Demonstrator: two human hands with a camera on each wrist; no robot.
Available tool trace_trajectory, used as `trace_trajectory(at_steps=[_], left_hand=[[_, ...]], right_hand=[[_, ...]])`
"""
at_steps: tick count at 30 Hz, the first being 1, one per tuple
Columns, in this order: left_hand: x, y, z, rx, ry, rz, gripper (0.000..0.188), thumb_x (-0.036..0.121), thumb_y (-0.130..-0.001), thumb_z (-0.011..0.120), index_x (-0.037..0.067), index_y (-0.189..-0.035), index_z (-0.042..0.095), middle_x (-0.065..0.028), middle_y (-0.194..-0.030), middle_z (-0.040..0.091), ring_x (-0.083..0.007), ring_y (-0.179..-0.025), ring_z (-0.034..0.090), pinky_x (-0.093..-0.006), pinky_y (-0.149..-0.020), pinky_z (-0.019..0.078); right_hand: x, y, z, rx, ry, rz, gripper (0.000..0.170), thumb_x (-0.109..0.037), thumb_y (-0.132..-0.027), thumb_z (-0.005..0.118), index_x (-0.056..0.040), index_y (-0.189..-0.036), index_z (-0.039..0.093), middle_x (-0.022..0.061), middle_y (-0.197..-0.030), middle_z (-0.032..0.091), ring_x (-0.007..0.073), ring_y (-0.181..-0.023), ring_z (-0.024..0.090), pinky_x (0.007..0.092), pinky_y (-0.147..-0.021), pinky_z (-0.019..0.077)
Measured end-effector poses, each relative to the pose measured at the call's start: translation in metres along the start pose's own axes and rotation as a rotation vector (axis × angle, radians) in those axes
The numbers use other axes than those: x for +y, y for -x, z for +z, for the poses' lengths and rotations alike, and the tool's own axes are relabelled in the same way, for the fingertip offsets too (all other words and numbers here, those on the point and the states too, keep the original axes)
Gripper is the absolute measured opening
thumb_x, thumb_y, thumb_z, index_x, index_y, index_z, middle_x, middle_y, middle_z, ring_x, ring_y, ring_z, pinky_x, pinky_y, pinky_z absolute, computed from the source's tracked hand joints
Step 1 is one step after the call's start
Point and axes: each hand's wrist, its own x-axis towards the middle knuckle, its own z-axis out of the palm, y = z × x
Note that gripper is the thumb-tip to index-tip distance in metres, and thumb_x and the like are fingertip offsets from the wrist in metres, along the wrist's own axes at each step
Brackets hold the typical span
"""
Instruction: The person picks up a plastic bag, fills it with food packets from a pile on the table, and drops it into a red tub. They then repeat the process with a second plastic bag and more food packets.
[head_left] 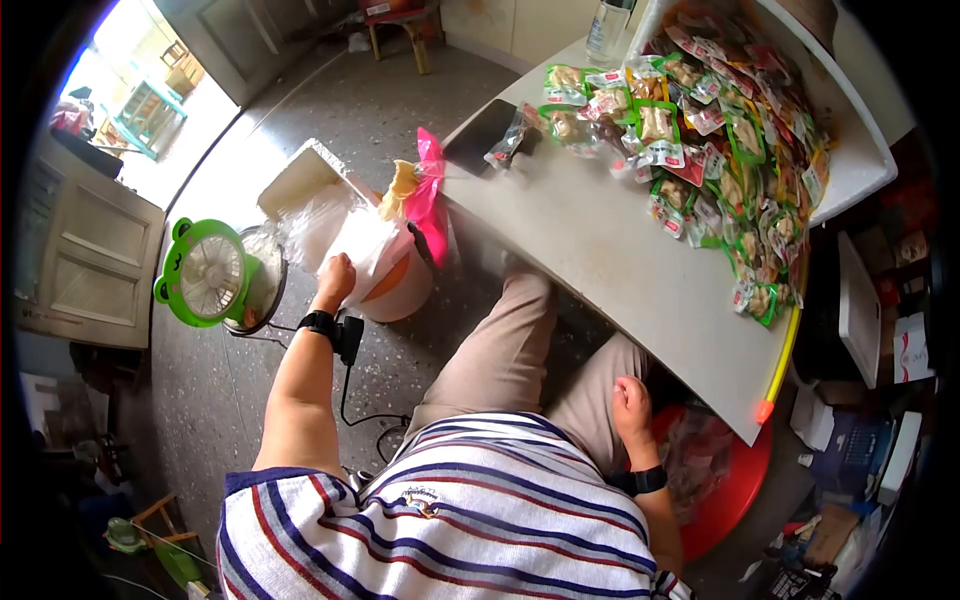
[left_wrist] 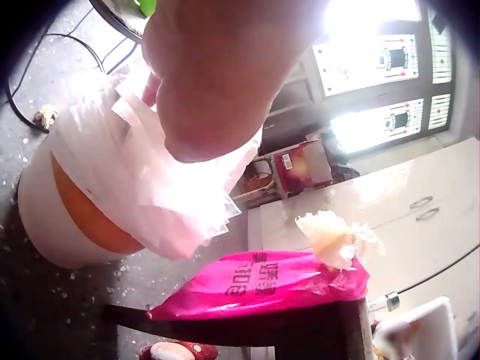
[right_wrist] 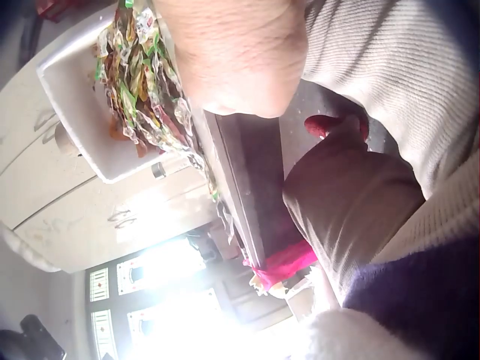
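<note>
My left hand (head_left: 337,280) has its fingers curled on the white plastic bags (head_left: 365,240) over a white bucket (head_left: 405,292) with an orange band. In the left wrist view the hand (left_wrist: 210,97) covers part of the bags (left_wrist: 161,195), and the fingertips are mostly hidden. My right hand (head_left: 632,408) rests by the right thigh with its fingers curled and nothing seen in it. The right wrist view shows its back (right_wrist: 240,60) near the table edge.
Many small snack packets (head_left: 735,160) spill from a white foam box (head_left: 865,130) onto the table (head_left: 600,250). A pink bag (head_left: 430,195) hangs at the table's left corner. A green fan (head_left: 205,272) stands left of the bucket, and a red basin (head_left: 735,490) lies at right.
</note>
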Motion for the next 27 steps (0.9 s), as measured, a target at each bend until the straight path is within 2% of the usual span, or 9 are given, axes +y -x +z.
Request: trace_trajectory(at_steps=[7, 10, 12, 14, 17, 20, 22, 23, 27], left_hand=[[-0.001, -0.008, -0.024, 0.206, 0.28, -0.048, 0.018, 0.019, -0.072, 0.045, 0.004, -0.077, 0.054, -0.0182, -0.075, 0.056, -0.0348, -0.073, 0.053, -0.0392, -0.064, 0.042], [0.001, -0.005, -0.051, 0.195, 0.495, -0.026, 0.017, 0.016, -0.071, 0.047, 0.003, -0.077, 0.055, -0.0122, -0.069, 0.057, -0.0235, -0.067, 0.055, -0.0322, -0.06, 0.0419], [0.024, 0.01, -0.088, 0.001, 0.703, -0.104, 0.01, 0.008, -0.072, 0.045, 0.001, -0.075, 0.052, -0.0039, -0.07, 0.052, -0.0153, -0.071, 0.053, -0.0261, -0.063, 0.0425], [0.035, 0.022, -0.106, -0.212, 1.267, -0.106, 0.011, 0.006, -0.072, 0.044, 0.001, -0.08, 0.049, -0.0075, -0.077, 0.051, -0.0206, -0.078, 0.055, -0.0306, -0.069, 0.0449], [0.063, 0.045, -0.141, -0.455, 1.587, 0.046, 0.014, 0.005, -0.072, 0.041, 0.001, -0.084, 0.045, -0.0139, -0.088, 0.051, -0.0293, -0.088, 0.054, -0.0403, -0.075, 0.0449], [0.095, 0.066, -0.161, -0.613, 1.75, 0.214, 0.016, 0.004, -0.071, 0.039, 0.0, -0.085, 0.044, -0.0178, -0.095, 0.052, -0.0345, -0.093, 0.051, -0.0456, -0.076, 0.0439], [0.114, 0.074, -0.159, -0.685, 1.791, 0.212, 0.017, 0.004, -0.069, 0.038, 0.0, -0.084, 0.046, -0.0199, -0.097, 0.052, -0.0342, -0.089, 0.053, -0.0464, -0.075, 0.0437], [0.124, 0.077, -0.155, -0.725, 1.802, 0.223, 0.017, 0.004, -0.069, 0.038, 0.0, -0.084, 0.046, -0.0198, -0.097, 0.052, -0.034, -0.088, 0.054, -0.0461, -0.075, 0.0438], [0.18, 0.088, -0.133, -0.903, 1.805, 0.306, 0.026, 0.007, -0.069, 0.038, 0.0, -0.09, 0.05, -0.0173, -0.093, 0.054, -0.0305, -0.082, 0.055, -0.0408, -0.074, 0.0447]], right_hand=[[0.004, -0.001, -0.002, 0.021, 0.016, 0.006, 0.015, -0.001, -0.069, 0.049, -0.0002, -0.085, 0.049, 0.0169, -0.082, 0.054, 0.0323, -0.076, 0.052, 0.0364, -0.069, 0.0431], [0.0, -0.006, -0.007, 0.036, 0.001, -0.009, 0.015, -0.001, -0.07, 0.05, -0.0004, -0.085, 0.049, 0.0167, -0.081, 0.054, 0.0324, -0.076, 0.052, 0.0368, -0.068, 0.0428], [-0.007, -0.011, -0.01, 0.06, -0.015, -0.018, 0.015, -0.001, -0.07, 0.05, -0.0003, -0.085, 0.049, 0.0167, -0.081, 0.054, 0.0326, -0.076, 0.052, 0.0372, -0.068, 0.0425], [-0.013, -0.016, -0.013, 0.076, -0.012, -0.044, 0.014, -0.002, -0.071, 0.051, -0.0003, -0.085, 0.049, 0.0163, -0.08, 0.054, 0.0314, -0.074, 0.053, 0.0359, -0.066, 0.0433], [-0.032, -0.027, -0.02, 0.052, -0.097, -0.01, 0.014, -0.004, -0.073, 0.052, -0.0005, -0.086, 0.05, 0.0154, -0.079, 0.054, 0.028, -0.071, 0.054, 0.0324, -0.063, 0.0445], [-0.043, -0.04, -0.017, 0.061, -0.23, -0.03, 0.015, -0.008, -0.075, 0.054, -0.0012, -0.089, 0.051, 0.0123, -0.078, 0.056, 0.0202, -0.067, 0.056, 0.0268, -0.059, 0.0452], [-0.048, -0.049, -0.011, -0.046, -0.525, 0.129, 0.021, -0.011, -0.078, 0.055, -0.0004, -0.095, 0.049, 0.0078, -0.086, 0.056, 0.0134, -0.079, 0.054, 0.0245, -0.064, 0.0446], [-0.052, -0.05, -0.005, -0.078, -0.872, 0.237, 0.031, -0.014, -0.079, 0.054, 0.0003, -0.104, 0.043, 0.0095, -0.095, 0.053, 0.0144, -0.086, 0.053, 0.0237, -0.069, 0.0433], [-0.077, -0.072, -0.007, -0.286, -1.143, 0.409, 0.054, -0.025, -0.08, 0.053, -0.0011, -0.119, 0.025, 0.0121, -0.106, 0.046, 0.0164, -0.087, 0.052, 0.0243, -0.068, 0.0437]])
